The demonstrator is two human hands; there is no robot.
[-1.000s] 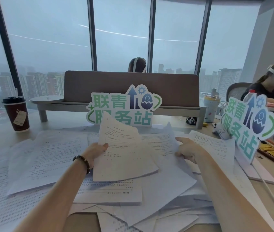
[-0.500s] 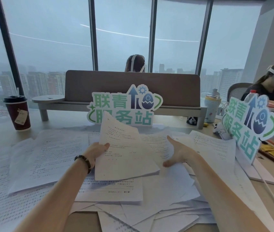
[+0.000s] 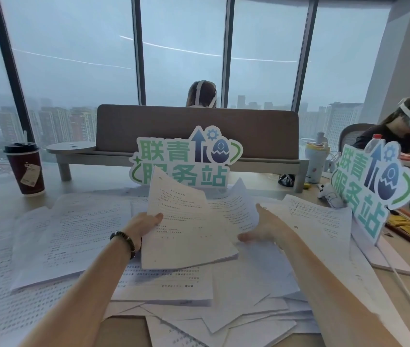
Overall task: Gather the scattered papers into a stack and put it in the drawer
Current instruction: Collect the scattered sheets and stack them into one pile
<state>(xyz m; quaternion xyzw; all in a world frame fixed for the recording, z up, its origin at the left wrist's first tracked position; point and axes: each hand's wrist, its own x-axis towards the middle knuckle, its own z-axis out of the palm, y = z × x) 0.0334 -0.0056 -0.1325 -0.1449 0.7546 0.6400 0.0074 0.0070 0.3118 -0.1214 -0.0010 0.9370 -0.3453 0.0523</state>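
Many printed white papers lie scattered and overlapping across the desk. My left hand, with a dark bead bracelet on the wrist, grips a thin stack of papers by its left edge and holds it tilted above the mess. My right hand is spread open just right of that stack, fingers apart, palm resting on a loose sheet behind the stack. More sheets lie to the right. No drawer is in view.
A dark red coffee cup stands at the far left. A brown desk divider on a shelf runs across the back, with a green sign before it. A second sign, a bottle and cables sit right. Two people sit beyond.
My right hand has let go of the sheets at the right, moved left toward the held stack and opened flat. My left hand keeps the stack in about the same place.
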